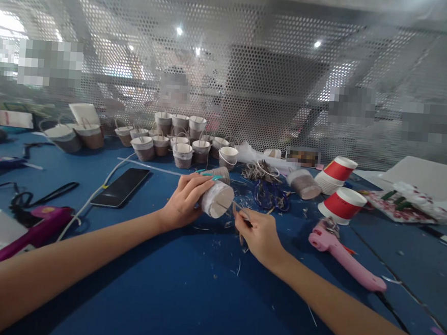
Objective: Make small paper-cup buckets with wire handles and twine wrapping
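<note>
Blue tabletop (199, 293) below, holding a white-trimmed cup (216, 195) tilted mouth-outward near the middle, well in from the near edge, with the left hand (186, 201) wrapped over its side, fingers snug, and pinching what looks like a thin cord (223, 206) at the mouth between closed fingertips of the right hand (259, 235); apparently setting the cord, judging by handled buckets (183, 158) toward the far edge; next calling, it seems, for a steady cup and cord pressed to the inner wall, with a pink glue gun (349, 260) lying toward the right edge
</note>
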